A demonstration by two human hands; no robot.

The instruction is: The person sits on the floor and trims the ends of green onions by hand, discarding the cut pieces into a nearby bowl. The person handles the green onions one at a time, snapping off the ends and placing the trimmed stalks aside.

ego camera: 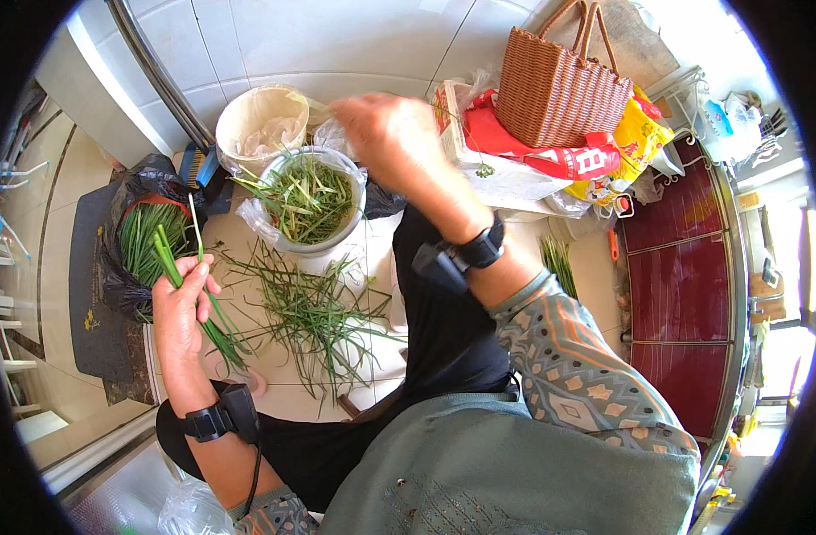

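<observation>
In my left hand (pixel 186 294) is a small bunch of garlic chives (pixel 168 257), cut ends up and leaves hanging down; one paler stalk stands apart from the others. My right hand (pixel 394 137) is raised and blurred beside the bins, its fingertips hidden, so its grip is unclear. A thin stalk with a green head (pixel 484 171) shows to the right of that hand; whether the hand holds it, I cannot tell. Below it, a plastic-lined bin (pixel 359 200) is heaped with green and yellowed trimmings (pixel 307 200). More chives (pixel 154 234) fill a black plastic bag (pixel 124 274) at left.
Loose chive leaves (pixel 307 307) are strewn over the tiled floor. A cream bucket (pixel 237 120) stands against the wall. To the right, a woven basket (pixel 558 93) sits on a white foam box (pixel 508 180). Another chive bunch (pixel 559 264) lies near dark red cabinets (pixel 678 287).
</observation>
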